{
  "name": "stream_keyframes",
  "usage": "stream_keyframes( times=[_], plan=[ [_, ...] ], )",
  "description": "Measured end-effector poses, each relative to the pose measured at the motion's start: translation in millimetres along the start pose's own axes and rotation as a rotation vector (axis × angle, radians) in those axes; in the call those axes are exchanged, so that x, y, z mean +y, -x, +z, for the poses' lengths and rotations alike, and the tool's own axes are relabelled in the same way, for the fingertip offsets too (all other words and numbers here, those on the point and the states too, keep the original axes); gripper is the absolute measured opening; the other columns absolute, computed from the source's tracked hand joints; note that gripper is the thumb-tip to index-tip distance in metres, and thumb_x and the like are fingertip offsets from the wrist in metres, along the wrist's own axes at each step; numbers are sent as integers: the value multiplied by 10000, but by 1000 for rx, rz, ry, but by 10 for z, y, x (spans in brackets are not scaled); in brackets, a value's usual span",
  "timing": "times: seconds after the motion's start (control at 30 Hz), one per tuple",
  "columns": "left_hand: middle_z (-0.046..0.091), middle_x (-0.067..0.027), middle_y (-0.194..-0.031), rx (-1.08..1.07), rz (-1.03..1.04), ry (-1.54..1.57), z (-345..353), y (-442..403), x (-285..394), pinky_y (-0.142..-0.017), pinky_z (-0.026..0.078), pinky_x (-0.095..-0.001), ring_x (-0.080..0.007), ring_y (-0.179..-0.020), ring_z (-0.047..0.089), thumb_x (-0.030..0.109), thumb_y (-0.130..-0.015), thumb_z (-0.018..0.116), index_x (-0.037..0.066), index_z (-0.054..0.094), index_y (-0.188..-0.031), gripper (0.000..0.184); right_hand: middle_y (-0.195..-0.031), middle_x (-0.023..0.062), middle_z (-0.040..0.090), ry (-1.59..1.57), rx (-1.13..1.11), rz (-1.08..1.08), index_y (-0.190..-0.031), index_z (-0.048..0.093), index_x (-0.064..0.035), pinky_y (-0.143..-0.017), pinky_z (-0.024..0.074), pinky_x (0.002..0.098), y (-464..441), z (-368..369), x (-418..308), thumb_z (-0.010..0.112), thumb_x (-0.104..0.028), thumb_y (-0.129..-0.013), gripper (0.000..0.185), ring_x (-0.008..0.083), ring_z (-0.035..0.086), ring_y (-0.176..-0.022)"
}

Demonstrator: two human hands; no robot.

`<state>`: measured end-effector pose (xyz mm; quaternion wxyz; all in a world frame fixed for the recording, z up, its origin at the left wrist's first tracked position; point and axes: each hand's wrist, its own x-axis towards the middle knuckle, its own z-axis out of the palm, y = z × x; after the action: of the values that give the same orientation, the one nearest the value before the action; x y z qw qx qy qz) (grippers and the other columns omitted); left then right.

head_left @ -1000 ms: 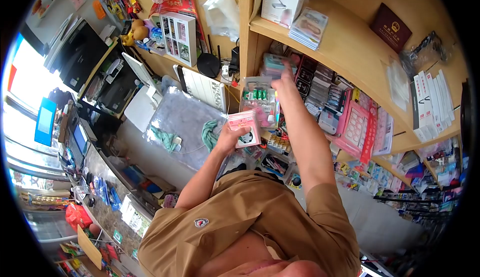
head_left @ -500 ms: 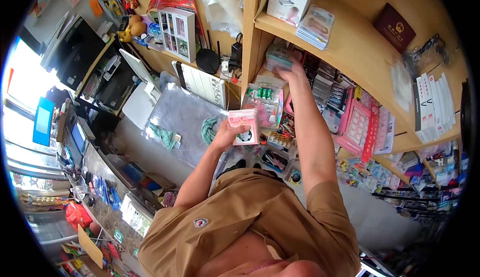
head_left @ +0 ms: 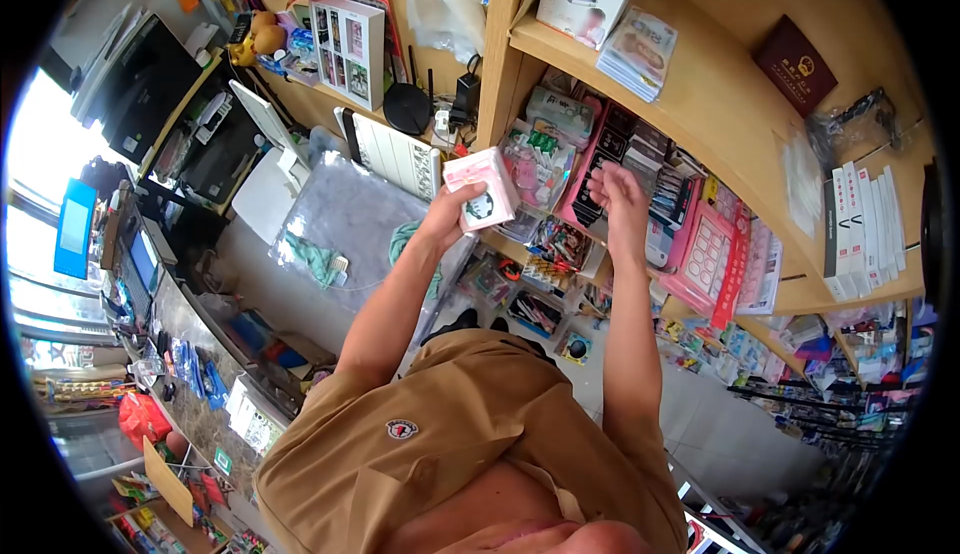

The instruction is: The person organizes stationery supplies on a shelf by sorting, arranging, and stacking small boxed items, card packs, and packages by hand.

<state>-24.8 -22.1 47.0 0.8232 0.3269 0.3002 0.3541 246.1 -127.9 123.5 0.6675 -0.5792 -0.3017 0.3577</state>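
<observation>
My left hand grips a stack of square pink-and-white packs, its thumb lying across the front near a round dark picture. My right hand is held in front of the lower shelf, its fingers loosely bent and apart, with nothing seen in them. Behind it stands a pink-edged tray of dark boxes. Left of that tray are a clear plastic container and an open clear box of small colourful goods. A pink case with round windows lies to the right of my right hand.
The upper wooden shelf bears stacked cards, a maroon booklet and upright white boxes. At left are a plastic-covered grey surface with green cloths and a cluttered counter. Bins of small goods stand below the shelf.
My right hand has drawn back from the clear container on the shelf, moving right and down. My left hand still holds the packs, now raised and tilted. The view has shifted slightly.
</observation>
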Motion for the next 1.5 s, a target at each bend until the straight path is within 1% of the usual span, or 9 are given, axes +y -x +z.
stream_keyframes(
  times=[0.17, 0.23, 0.33, 0.73, 0.8, 0.83, 0.97, 1.07, 1.5],
  plan=[
    [674, -157, -1295, 59, 8, 349, -297, 145, -308, -1021, 570, -496, -313, -1155, 693, 140, -1002, 581, -8, 493, -1409, 442, -956, 97, 771, 654, 70, -287, -1206, 679, -56, -743, 582, 308, 478, 170, 94, 651, -204, -1016, 243, 148, 741, -831],
    [599, -205, -1407, 104, -25, 362, -326, 235, -353, -1120, 489, -533, -359, -1288, 608, 148, -987, 573, -11, 412, -1486, 547, -868, 140, 761, 666, -51, -195, -1190, 684, -87, -673, 592, 389, 700, 376, 159, 662, -165, -978, 227, 297, 745, -701],
    [435, -255, -1555, -113, 97, 549, -262, 320, -344, -1210, 363, -579, -435, -1444, 426, 154, -947, 585, -7, 286, -1573, 712, -843, 194, 737, 844, -152, -393, -1162, 672, -67, -673, 588, 459, 747, 625, 352, 649, -132, -965, 208, 368, 734, -746],
    [475, -247, -1531, 6, 97, 501, -329, 184, -353, -1231, 348, -530, -410, -1413, 477, 152, -957, 589, -42, 333, -1539, 666, -797, 251, 701, 1112, -145, -542, -1028, 634, 7, -595, 571, 501, 444, 752, 739, 577, -103, -978, 134, 423, 701, -682],
    [639, -185, -1350, -67, 60, 535, -342, 328, -342, -1029, 560, -505, -329, -1196, 670, 132, -953, 639, -27, 448, -1454, 559, -817, 252, 700, 1109, -201, -512, -1029, 625, 17, -595, 571, 499, 625, 681, 589, 575, -98, -978, 136, 423, 698, -683],
    [639, -185, -1350, -71, 60, 534, -294, 418, -280, -1029, 560, -505, -329, -1196, 670, 132, -953, 639, -27, 448, -1454, 559, -837, 254, 699, 1108, -258, -483, -1031, 616, 28, -595, 571, 497, 714, 629, 554, 572, -93, -978, 138, 423, 695, -683],
    [498, -243, -1511, -140, 11, 375, -455, 743, -288, -1135, 472, -524, -356, -1336, 566, 193, -845, 757, -36, 356, -1539, 833, -898, 236, 687, 1034, -290, -540, -1083, 601, -4, -608, 567, 485, 1076, 466, 417, 560, -30, -963, 129, 428, 688, -726],
    [681, -192, -1281, -121, -139, 340, -624, 911, -431, -984, 588, -507, -338, -1108, 716, 164, -844, 763, -24, 515, -1423, 658, -950, 220, 692, 1006, -331, -494, -1117, 620, -25, -666, 563, 484, 1166, 364, 327, 585, 14, -934, 191, 425, 690, -805],
    [709, -162, -1222, -88, -66, 254, 117, 1042, -437, -883, 636, -447, -289, -1021, 745, 133, -877, 738, -20, 551, -1375, 553, -1009, 179, 681, 987, -456, -714, -1122, 636, -20, -785, 569, 449, 443, 83, -188, 549, 83, -861, 294, 381, 684, -928]
  ],
)
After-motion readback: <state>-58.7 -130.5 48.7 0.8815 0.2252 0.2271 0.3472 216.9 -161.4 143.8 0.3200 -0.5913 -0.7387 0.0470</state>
